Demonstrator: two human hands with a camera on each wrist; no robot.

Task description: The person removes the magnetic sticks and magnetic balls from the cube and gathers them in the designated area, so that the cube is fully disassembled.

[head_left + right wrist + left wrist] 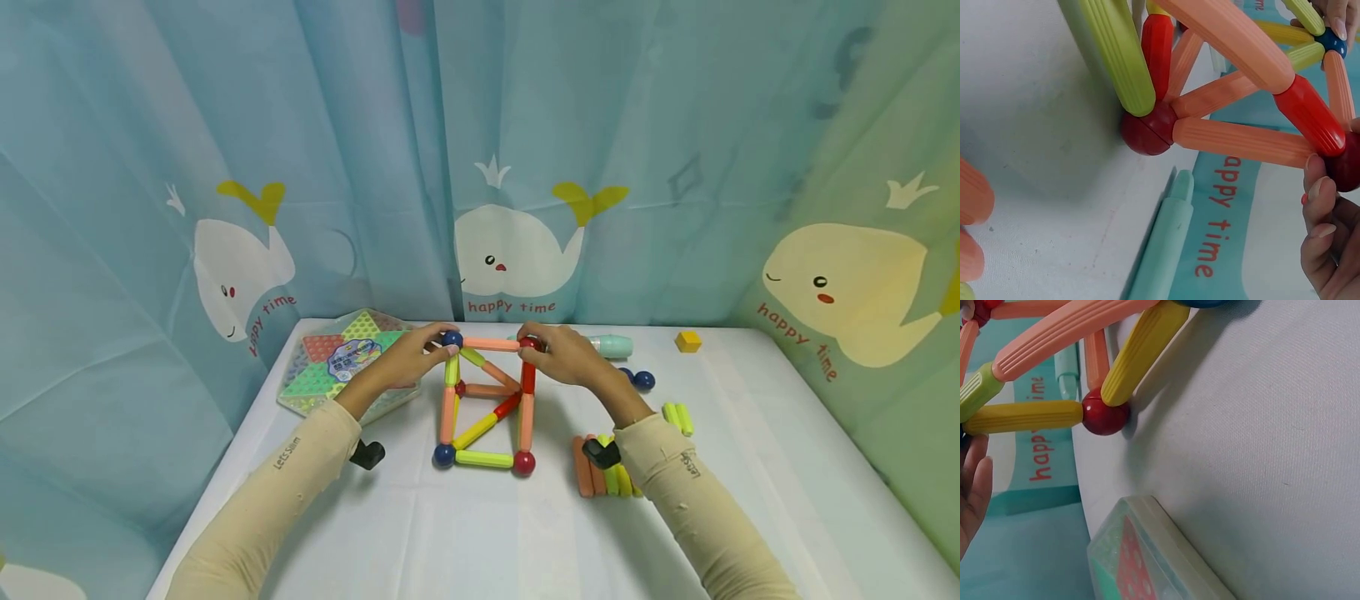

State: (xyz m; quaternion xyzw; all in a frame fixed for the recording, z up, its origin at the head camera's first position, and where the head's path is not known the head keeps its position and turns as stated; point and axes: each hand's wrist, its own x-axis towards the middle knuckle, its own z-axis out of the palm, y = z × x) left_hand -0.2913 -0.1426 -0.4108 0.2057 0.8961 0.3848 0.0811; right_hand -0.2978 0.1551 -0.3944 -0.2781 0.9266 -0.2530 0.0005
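A frame of magnetic rods and balls stands on the table, with salmon, yellow, lime and red rods. My left hand (405,360) pinches the blue ball (452,339) at its upper left corner. At the upper right corner, the fingers of my right hand (566,355) hold a red ball (1346,164). A salmon rod (491,343) spans these two balls. Lower in front, a blue ball (444,454) and a red ball (524,463) are joined by a lime rod (483,459). A red ball (1105,412) at the back sits low in the left wrist view.
A hexagonal box (307,396) of coloured pieces lies at the back left. Behind my right hand is a mint-green tube (615,346). To the right are loose rods (588,471), lime rods (678,418), blue balls (643,381) and a yellow cube (687,342). A whale-print curtain (375,167) borders the table.
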